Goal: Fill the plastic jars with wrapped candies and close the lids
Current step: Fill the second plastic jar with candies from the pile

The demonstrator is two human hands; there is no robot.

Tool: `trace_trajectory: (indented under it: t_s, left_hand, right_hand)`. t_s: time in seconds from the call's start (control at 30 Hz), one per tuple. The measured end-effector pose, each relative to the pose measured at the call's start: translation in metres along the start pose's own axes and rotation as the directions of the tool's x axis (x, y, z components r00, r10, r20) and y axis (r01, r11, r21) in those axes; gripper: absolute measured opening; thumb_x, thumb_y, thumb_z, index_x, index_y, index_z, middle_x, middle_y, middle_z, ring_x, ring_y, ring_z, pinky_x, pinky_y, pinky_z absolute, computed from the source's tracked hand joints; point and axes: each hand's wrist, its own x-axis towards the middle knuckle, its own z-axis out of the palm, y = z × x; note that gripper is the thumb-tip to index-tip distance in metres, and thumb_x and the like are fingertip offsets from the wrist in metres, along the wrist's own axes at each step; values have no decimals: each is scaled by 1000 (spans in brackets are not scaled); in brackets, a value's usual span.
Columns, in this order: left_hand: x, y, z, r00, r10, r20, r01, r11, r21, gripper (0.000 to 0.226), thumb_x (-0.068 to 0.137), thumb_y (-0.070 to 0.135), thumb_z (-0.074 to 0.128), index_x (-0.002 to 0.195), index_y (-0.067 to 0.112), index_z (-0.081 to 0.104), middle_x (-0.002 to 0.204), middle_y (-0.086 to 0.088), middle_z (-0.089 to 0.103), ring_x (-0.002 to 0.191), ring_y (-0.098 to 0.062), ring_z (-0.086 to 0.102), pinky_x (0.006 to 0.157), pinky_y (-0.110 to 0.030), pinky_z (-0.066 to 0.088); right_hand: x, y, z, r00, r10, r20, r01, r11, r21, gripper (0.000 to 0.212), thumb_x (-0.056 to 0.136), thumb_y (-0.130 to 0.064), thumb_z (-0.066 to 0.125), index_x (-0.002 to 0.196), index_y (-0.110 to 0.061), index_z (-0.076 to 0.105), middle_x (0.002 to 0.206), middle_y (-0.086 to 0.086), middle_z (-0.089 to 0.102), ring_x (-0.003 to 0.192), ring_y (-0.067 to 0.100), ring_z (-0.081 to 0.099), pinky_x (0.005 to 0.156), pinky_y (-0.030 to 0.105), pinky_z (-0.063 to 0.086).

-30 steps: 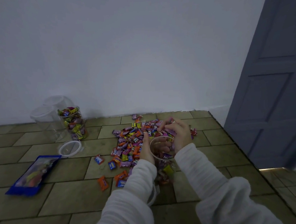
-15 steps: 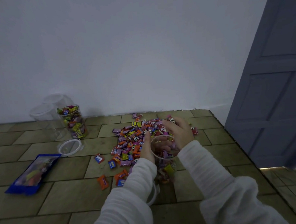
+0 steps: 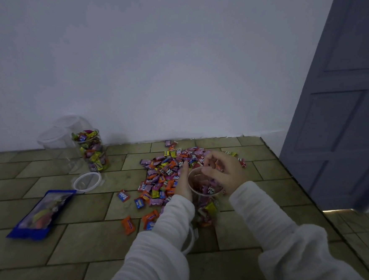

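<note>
A clear plastic jar (image 3: 203,206), partly full of wrapped candies, stands on the tiled floor in front of me. My left hand (image 3: 184,183) grips its left side near the rim. My right hand (image 3: 224,172) hovers over the open mouth with fingers curled round a few candies. A heap of wrapped candies (image 3: 168,173) lies just behind and left of the jar. Far left, a jar full of candies (image 3: 92,151) stands open beside two empty clear jars (image 3: 57,148). A loose clear lid (image 3: 87,182) lies in front of them. Another lid (image 3: 191,240) shows partly under my left sleeve.
A blue candy bag (image 3: 41,214) lies flat on the floor at left. Stray candies (image 3: 128,224) are scattered in front of the heap. A white wall runs along the back, and a grey door (image 3: 338,107) stands at the right.
My right hand has come back from the heap to just above the jar's mouth, holding candies. My left hand stays on the jar.
</note>
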Motion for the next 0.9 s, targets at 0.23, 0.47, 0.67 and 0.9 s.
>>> trace_trajectory:
  t_s: [0.23,0.47,0.67,0.9]
  left_hand:
    - [-10,22,-27,960,261,-106,-218,927,304,41,99,44,35,90,21,68,91,3,69,90,-16,64,73,-26,46]
    - [-33,23,-131,863,463,-202,137,171,976,61,82,51,59,137,35,37,149,-3,27,139,-26,24,112,-48,23]
    - [-36,23,-182,921,284,-266,326,-188,927,95,72,82,41,147,46,-5,157,0,-19,145,-28,-14,112,-59,4]
    - [-15,41,-193,936,294,-193,289,-334,897,78,83,76,26,147,43,-3,159,0,-12,145,-29,-12,112,-59,5]
  right_hand:
    - [12,-52,29,999,-46,4,46,996,-74,3,85,-18,61,87,-19,59,76,2,58,61,8,45,58,24,39]
    - [10,-52,116,970,6,245,36,985,-168,11,90,-14,52,100,-18,56,101,0,54,88,10,51,81,24,45]
    - [12,-10,167,849,351,395,-57,804,-592,47,89,-38,55,132,-31,39,142,8,32,133,31,29,105,47,33]
    - [11,13,181,627,513,586,79,707,-703,112,70,-66,67,149,-39,-9,157,4,-23,141,32,-27,111,65,-2]
